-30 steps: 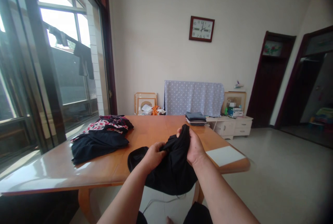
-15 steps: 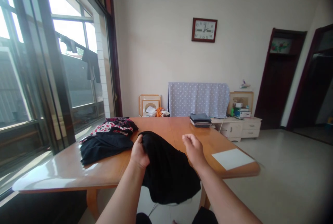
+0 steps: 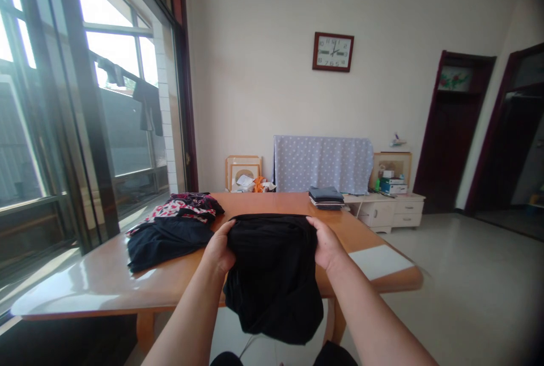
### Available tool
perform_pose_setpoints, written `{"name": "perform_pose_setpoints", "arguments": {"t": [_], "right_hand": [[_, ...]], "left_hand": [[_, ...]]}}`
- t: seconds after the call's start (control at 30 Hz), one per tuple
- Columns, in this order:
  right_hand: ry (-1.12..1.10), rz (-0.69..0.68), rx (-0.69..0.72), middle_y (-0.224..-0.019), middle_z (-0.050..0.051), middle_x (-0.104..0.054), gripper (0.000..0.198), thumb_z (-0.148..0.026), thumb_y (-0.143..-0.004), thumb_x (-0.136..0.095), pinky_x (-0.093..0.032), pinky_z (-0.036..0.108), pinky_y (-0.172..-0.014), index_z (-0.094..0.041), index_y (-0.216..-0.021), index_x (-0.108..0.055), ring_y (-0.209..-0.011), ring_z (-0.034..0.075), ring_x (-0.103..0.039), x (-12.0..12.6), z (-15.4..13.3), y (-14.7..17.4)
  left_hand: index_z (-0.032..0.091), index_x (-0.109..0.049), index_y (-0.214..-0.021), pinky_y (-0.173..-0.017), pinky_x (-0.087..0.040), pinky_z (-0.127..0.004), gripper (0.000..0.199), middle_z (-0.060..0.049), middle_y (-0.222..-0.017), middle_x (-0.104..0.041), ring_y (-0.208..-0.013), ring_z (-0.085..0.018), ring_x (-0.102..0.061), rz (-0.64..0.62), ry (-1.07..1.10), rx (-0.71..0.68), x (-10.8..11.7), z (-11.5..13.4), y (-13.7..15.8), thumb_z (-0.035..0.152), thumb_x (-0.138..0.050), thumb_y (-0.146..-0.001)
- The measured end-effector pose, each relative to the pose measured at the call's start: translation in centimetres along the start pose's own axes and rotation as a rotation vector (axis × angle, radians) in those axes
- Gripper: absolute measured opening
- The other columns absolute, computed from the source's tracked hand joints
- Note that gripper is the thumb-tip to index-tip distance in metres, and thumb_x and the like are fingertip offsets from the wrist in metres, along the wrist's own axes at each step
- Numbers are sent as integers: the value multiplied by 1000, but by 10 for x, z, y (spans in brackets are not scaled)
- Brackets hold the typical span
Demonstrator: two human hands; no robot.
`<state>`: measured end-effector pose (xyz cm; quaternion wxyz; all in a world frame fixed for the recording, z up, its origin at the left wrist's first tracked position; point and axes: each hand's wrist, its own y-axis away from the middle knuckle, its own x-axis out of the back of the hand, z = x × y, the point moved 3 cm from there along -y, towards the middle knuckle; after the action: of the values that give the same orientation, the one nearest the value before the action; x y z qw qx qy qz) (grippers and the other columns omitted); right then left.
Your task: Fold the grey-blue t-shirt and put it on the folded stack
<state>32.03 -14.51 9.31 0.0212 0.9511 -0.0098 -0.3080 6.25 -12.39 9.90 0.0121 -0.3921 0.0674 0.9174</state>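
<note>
A black garment [image 3: 274, 275] hangs between my hands over the near edge of the wooden table [image 3: 272, 203]; its exact kind does not show. My left hand [image 3: 220, 247] grips its upper left corner, the fingers partly hidden behind the cloth. At the upper right corner my right hand [image 3: 325, 241] pinches the fabric, thumb on top. The top edge is stretched nearly straight from hand to hand, and the lower part droops in loose folds below the tabletop.
Rumpled dark clothes [image 3: 170, 241] and a red-and-white patterned cloth [image 3: 181, 207] lie at the table's left. A folded stack of clothes [image 3: 326, 198] sits at the far edge. On the right lies a white sheet [image 3: 382, 261]. Behind stands a low white cabinet [image 3: 382, 213].
My right hand, closed and apart from the cloth before, has taken hold of the garment's upper right corner. The top edge, which sloped down to the right, is now level and spread.
</note>
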Motion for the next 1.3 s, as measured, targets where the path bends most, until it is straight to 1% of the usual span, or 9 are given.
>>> {"name": "perform_pose_setpoints", "arguments": {"t": [0.13,0.27,0.37,0.47,0.63,0.73,0.83,1.13,1.3], "right_hand": [[-142,-85,-40,-83,8,-77,23,-36,-84,-57,-57,38,-80,-17,-87,-71,-86,25,-72,-7,-8,2],[-218,-20,55,-83,7,-77,22,-36,-87,-56,-58,40,-85,-20,-85,-71,-90,25,-72,-10,-10,1],[-247,-33,91,-85,7,-77,24,-38,-89,-56,-58,40,-87,-19,-90,-71,-93,25,-72,-17,-8,1],[-203,-99,101,-88,8,-78,27,-42,-89,-60,-58,40,-88,-18,-96,-72,-95,25,-72,-23,-8,1],[-91,103,221,-92,8,-78,23,-37,-85,-68,-59,38,-84,-18,-97,-70,-92,24,-73,5,-29,-7],[-99,255,320,-92,7,-78,20,-37,-88,-63,-60,38,-82,-20,-96,-69,-89,23,-74,36,-51,-15],[-87,260,374,-92,6,-78,20,-37,-88,-61,-61,39,-80,-21,-98,-68,-87,24,-74,51,-69,-24],[-34,94,317,-90,7,-76,26,-43,-90,-59,-59,40,-80,-20,-96,-67,-85,24,-72,17,-93,-46],[346,326,472,-87,3,-74,21,-38,-80,-68,-55,36,-83,-21,-92,-68,-92,23,-69,23,-77,-52]], "left_hand": [[19,-66,-106,-77,-53,-30,35,-6,-93,-72,-83,-19,-69,54,-308,-246,-1,-10,-1,24,-78,-74],[19,-65,-88,-76,-47,-26,32,-2,-84,-68,-82,-16,-62,20,-705,-591,-18,-24,19,49,-71,-80],[19,-63,-77,-65,-42,-25,37,0,-70,-63,-70,-16,-58,-192,-974,-605,-36,-43,32,56,-67,-81],[21,-65,-73,-59,-38,-24,27,1,-64,-62,-67,-17,-57,-212,-1083,-550,-42,-51,32,47,-72,-77],[21,-71,-79,-56,-40,-22,8,0,-66,-66,-65,-17,-61,-34,-703,-534,-19,-20,9,27,-73,-75],[18,-71,-85,-48,-38,-19,12,1,-65,-67,-52,-11,-56,104,-477,-569,2,6,-4,20,-71,-73],[17,-69,-90,-45,-37,-18,17,0,-67,-68,-47,-11,-59,187,-415,-534,12,20,-12,19,-65,-73],[19,-55,-78,-67,-53,-27,12,1,-69,-66,-62,-14,-67,37,-54,-439,-15,40,-33,12,-64,-73],[17,-58,-82,-57,-52,-23,6,0,-68,-67,-57,-13,-66,28,15,-205,-18,29,-35,12,-55,-83]]}}
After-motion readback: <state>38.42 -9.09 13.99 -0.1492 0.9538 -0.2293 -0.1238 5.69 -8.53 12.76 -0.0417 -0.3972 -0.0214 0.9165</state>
